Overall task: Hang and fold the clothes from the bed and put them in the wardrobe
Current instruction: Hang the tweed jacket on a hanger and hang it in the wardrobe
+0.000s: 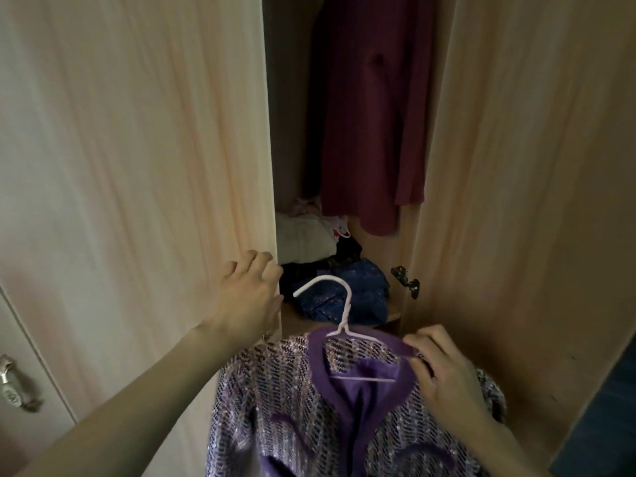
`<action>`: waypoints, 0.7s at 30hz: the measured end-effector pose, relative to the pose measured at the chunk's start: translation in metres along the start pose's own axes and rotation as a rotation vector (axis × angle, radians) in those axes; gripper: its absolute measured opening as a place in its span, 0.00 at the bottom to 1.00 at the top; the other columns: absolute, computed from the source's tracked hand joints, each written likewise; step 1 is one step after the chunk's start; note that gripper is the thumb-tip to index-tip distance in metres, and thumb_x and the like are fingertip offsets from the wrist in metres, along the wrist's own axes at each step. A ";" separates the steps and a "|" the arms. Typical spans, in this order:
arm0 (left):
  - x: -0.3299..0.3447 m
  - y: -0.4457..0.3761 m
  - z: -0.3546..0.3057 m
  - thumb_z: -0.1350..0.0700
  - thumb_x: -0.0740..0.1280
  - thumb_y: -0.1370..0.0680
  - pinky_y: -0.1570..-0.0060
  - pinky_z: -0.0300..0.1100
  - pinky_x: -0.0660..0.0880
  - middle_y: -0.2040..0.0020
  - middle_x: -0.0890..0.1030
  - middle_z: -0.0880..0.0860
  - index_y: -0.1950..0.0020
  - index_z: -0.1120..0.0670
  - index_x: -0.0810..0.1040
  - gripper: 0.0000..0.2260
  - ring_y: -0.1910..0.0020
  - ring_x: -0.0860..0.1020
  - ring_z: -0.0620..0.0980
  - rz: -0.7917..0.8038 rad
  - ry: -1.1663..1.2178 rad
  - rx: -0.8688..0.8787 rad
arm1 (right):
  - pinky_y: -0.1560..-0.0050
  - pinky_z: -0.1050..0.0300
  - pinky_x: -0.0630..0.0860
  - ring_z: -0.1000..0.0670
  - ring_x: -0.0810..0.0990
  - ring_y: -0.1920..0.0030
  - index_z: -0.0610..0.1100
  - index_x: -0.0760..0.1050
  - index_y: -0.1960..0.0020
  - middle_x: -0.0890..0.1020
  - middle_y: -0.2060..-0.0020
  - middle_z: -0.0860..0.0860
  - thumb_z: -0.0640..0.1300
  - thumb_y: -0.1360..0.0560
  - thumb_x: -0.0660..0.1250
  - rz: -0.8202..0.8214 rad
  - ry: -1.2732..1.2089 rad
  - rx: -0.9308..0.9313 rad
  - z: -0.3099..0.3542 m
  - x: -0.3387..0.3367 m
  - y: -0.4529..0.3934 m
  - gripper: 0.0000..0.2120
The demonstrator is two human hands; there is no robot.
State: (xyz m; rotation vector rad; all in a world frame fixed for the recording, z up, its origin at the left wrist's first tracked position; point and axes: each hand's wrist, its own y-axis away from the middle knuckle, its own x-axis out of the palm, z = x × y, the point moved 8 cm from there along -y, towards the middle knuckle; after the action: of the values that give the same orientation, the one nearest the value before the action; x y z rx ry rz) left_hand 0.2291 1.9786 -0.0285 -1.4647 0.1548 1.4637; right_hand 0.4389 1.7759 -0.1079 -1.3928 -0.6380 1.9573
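Bedroom — wardrobe [137, 166] of hung clothes [371, 125]

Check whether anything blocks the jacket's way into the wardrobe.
The gap between the doors is narrow. The left door, with the left hand on its edge, covers part of the opening in front of the jacket; the rail is out of view.

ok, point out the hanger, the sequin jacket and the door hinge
hanger [347, 306], head view, on the stem below its white hook
sequin jacket [275, 401], head view, on the sequinned front panel
door hinge [406, 280], head view, on the dark metal bracket
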 end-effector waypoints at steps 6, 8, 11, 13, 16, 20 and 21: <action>0.027 -0.053 0.007 0.47 0.65 0.25 0.32 0.53 0.65 0.27 0.70 0.56 0.33 0.56 0.75 0.23 0.24 0.61 0.56 0.093 -0.239 0.065 | 0.60 0.64 0.72 0.58 0.74 0.57 0.45 0.78 0.47 0.71 0.49 0.58 0.38 0.25 0.68 -0.011 -0.094 -0.008 -0.036 0.013 -0.026 0.08; 0.039 -0.067 0.004 0.49 0.61 0.24 0.30 0.52 0.60 0.27 0.70 0.57 0.32 0.55 0.74 0.22 0.23 0.59 0.56 0.157 -0.328 0.083 | 0.60 0.65 0.72 0.59 0.74 0.57 0.46 0.77 0.47 0.71 0.49 0.59 0.38 0.25 0.68 0.007 -0.129 -0.022 -0.049 0.017 -0.031 0.08; 0.051 -0.086 -0.003 0.51 0.60 0.22 0.33 0.52 0.61 0.30 0.71 0.56 0.30 0.55 0.72 0.21 0.26 0.60 0.58 0.286 -0.515 0.037 | 0.59 0.66 0.72 0.59 0.75 0.56 0.48 0.77 0.47 0.72 0.49 0.59 0.41 0.23 0.67 0.038 -0.191 -0.050 -0.067 0.025 -0.039 0.06; 0.049 -0.095 -0.008 0.53 0.60 0.21 0.38 0.51 0.65 0.36 0.73 0.54 0.32 0.54 0.73 0.18 0.33 0.64 0.57 0.354 -0.594 -0.042 | 0.59 0.67 0.72 0.58 0.75 0.57 0.52 0.75 0.48 0.72 0.50 0.59 0.46 0.23 0.65 0.050 -0.239 -0.062 -0.079 0.028 -0.045 0.04; 0.050 -0.098 -0.013 0.53 0.60 0.21 0.41 0.50 0.67 0.36 0.71 0.52 0.32 0.52 0.74 0.17 0.35 0.66 0.55 0.427 -0.605 -0.124 | 0.58 0.65 0.72 0.57 0.76 0.57 0.49 0.77 0.49 0.74 0.50 0.58 0.47 0.23 0.64 0.052 -0.305 -0.084 -0.092 0.030 -0.053 0.06; 0.045 -0.089 -0.018 0.55 0.61 0.20 0.38 0.50 0.66 0.32 0.71 0.51 0.34 0.51 0.76 0.16 0.29 0.61 0.55 0.470 -0.598 -0.148 | 0.57 0.62 0.74 0.53 0.78 0.56 0.45 0.80 0.50 0.74 0.50 0.56 0.42 0.26 0.67 0.070 -0.308 -0.129 -0.095 0.029 -0.051 0.06; 0.043 -0.086 -0.021 0.55 0.60 0.20 0.38 0.50 0.66 0.32 0.71 0.51 0.34 0.51 0.77 0.15 0.28 0.60 0.55 0.483 -0.596 -0.153 | 0.56 0.61 0.74 0.53 0.78 0.56 0.44 0.80 0.50 0.75 0.50 0.55 0.41 0.26 0.67 0.066 -0.310 -0.137 -0.094 0.026 -0.051 0.06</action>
State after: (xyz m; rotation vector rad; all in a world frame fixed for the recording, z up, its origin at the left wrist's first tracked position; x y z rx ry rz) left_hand 0.3133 2.0280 -0.0219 -1.0831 0.0258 2.2887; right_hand 0.5333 1.8313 -0.1184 -1.2110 -0.8924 2.2412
